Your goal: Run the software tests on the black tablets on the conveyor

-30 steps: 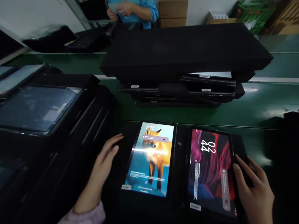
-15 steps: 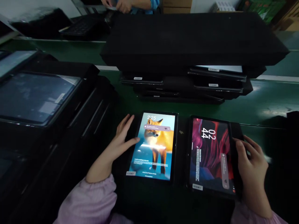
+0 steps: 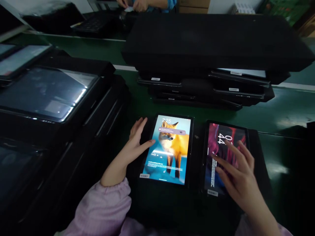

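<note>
Two lit tablets lie side by side in front of me. The left tablet (image 3: 169, 150) shows a fox picture and the time 2:25, with a small white label at its lower left corner. My left hand (image 3: 137, 144) rests at its left edge, fingers apart, the thumb at the screen's border. The right tablet (image 3: 213, 134) has a dark red lock screen turned sideways, with a similar label. Over its screen is my right hand (image 3: 240, 173), fingers spread; whether the fingertips touch the glass I cannot tell. Part of that screen is hidden behind the hand.
Black trays (image 3: 211, 42) are stacked at the back with tablets between them. On the left stands another stack of black trays (image 3: 98, 70) with a dark-screened tablet (image 3: 49, 91) on top. Across the green table (image 3: 290, 101), another person's hands (image 3: 136, 5) hold something pale.
My right hand has moved left from the right tablet's edge to over its screen, its fingers spreading. My left hand stays beside the left tablet. The whole view has shifted slightly.
</note>
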A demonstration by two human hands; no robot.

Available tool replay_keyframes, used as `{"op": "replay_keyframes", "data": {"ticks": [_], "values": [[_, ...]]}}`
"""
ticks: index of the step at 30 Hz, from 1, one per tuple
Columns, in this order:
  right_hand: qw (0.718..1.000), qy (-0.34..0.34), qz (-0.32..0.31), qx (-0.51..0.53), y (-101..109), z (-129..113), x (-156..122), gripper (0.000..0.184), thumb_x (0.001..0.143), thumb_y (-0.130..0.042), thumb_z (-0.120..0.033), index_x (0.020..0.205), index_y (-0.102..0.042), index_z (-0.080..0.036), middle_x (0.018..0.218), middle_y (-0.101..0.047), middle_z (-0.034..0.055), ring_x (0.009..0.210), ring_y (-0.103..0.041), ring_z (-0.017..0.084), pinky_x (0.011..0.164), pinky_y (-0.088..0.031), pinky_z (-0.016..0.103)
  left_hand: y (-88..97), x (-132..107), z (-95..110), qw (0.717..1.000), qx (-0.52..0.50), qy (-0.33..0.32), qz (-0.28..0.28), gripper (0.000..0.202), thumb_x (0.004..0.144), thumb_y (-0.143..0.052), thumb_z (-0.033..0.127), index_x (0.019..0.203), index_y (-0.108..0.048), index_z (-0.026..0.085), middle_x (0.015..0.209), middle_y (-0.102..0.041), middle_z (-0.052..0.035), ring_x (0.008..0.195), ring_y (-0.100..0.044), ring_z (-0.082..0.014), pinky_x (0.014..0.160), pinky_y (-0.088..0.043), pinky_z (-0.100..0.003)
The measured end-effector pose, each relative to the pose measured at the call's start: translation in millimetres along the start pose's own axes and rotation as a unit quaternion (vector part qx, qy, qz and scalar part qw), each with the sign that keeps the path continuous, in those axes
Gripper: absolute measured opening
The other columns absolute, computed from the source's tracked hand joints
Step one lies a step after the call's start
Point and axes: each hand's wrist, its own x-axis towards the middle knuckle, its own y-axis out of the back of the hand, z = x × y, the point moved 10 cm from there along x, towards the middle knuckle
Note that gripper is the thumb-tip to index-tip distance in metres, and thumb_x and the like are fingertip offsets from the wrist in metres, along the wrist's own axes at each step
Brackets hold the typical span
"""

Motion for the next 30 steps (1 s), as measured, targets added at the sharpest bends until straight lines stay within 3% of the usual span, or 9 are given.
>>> {"op": "replay_keyframes", "data": {"ticks": [3,5,10,13,15,19,22,25,30], "values": [[0.999,0.005,-0.030,-0.012,-21,-8,4,0.030,0.111,-0.058,-0.035,0.130,-0.079,-0.026,0.172,-0.045,0.0112,0.168,-0.023,0.046,0.121,-0.046,0.072,-0.5,2,3,1.000,0.005,-0.001,-0.004,0.092,0.096,-0.066,0.056,0.176,-0.028,0.028,0.188,-0.013,-0.0160,0.175,-0.004,-0.0389,0.139,-0.014,-0.065],[1.000,-0.004,-0.006,-0.029,-16,0,2,0.030,0.112,-0.057,-0.035,0.124,-0.082,-0.025,0.168,-0.052,0.0122,0.168,-0.024,0.045,0.121,-0.046,0.074,-2.3,-5,4,0.999,0.029,0.005,-0.013,0.094,0.096,-0.066,0.056,0.176,-0.026,0.026,0.188,-0.012,-0.0178,0.175,-0.002,-0.0409,0.138,-0.014,-0.068],[0.979,-0.122,0.127,-0.100,44,45,-28,0.035,0.109,-0.064,-0.041,0.085,-0.083,-0.023,0.129,-0.079,0.0124,0.152,-0.054,0.045,0.113,-0.052,0.072,-20.9,-58,8,0.993,0.092,0.015,-0.068,0.097,0.103,-0.059,0.066,0.179,-0.005,0.040,0.189,0.005,-0.0155,0.173,0.006,-0.0494,0.131,-0.019,-0.082],[0.950,-0.239,0.173,-0.098,69,63,-52,0.029,0.109,-0.065,-0.043,0.098,-0.086,-0.026,0.123,-0.081,0.0109,0.138,-0.067,0.041,0.112,-0.055,0.069,-36.6,-89,11,0.988,0.116,0.001,-0.105,0.097,0.106,-0.057,0.062,0.174,0.013,0.053,0.189,0.015,-0.0115,0.170,0.009,-0.0548,0.124,-0.028,-0.087],[0.942,-0.268,0.184,-0.083,73,62,-59,0.026,0.108,-0.065,-0.044,0.109,-0.086,-0.029,0.126,-0.080,0.0096,0.134,-0.070,0.039,0.115,-0.054,0.067,-42.8,-95,15,0.985,0.132,-0.018,-0.107,0.101,0.107,-0.060,0.057,0.171,0.019,0.056,0.189,0.016,-0.0116,0.169,0.008,-0.0566,0.122,-0.030,-0.088],[0.948,-0.260,0.179,-0.046,61,58,-59,0.026,0.109,-0.063,-0.041,0.118,-0.085,-0.031,0.134,-0.077,0.0078,0.135,-0.069,0.038,0.117,-0.053,0.066,-47.8,-75,23,0.985,0.144,-0.049,-0.077,0.111,0.100,-0.071,0.050,0.176,0.009,0.046,0.189,0.010,-0.0164,0.170,0.004,-0.0558,0.127,-0.020,-0.087],[0.954,-0.223,0.198,-0.040,59,55,-56,0.021,0.107,-0.068,-0.036,0.116,-0.086,-0.032,0.130,-0.078,0.0065,0.129,-0.072,0.037,0.109,-0.058,0.062,-35.7,-49,19,0.995,0.100,-0.004,-0.010,0.104,0.098,-0.070,0.059,0.179,-0.011,0.031,0.188,-0.001,-0.0214,0.172,0.001,-0.0529,0.131,-0.020,-0.082],[0.957,-0.201,0.206,-0.031,59,50,-55,0.018,0.106,-0.070,-0.029,0.114,-0.086,-0.029,0.130,-0.079,0.0060,0.127,-0.073,0.034,0.106,-0.059,0.055,-18.4,-36,14,0.997,0.034,0.045,0.048,0.097,0.099,-0.060,0.066,0.177,-0.021,0.023,0.187,-0.006,-0.0224,0.174,-0.007,-0.0468,0.130,-0.036,-0.072],[0.963,-0.196,0.184,-0.005,55,42,-53,0.017,0.107,-0.068,-0.022,0.112,-0.085,-0.021,0.134,-0.076,0.0094,0.130,-0.071,0.032,0.109,-0.057,0.051,-9.2,-39,12,0.997,0.003,0.066,0.039,0.096,0.096,-0.061,0.065,0.176,-0.024,0.027,0.188,-0.008,-0.0168,0.173,-0.013,-0.0449,0.107,-0.063,-0.055]]}}
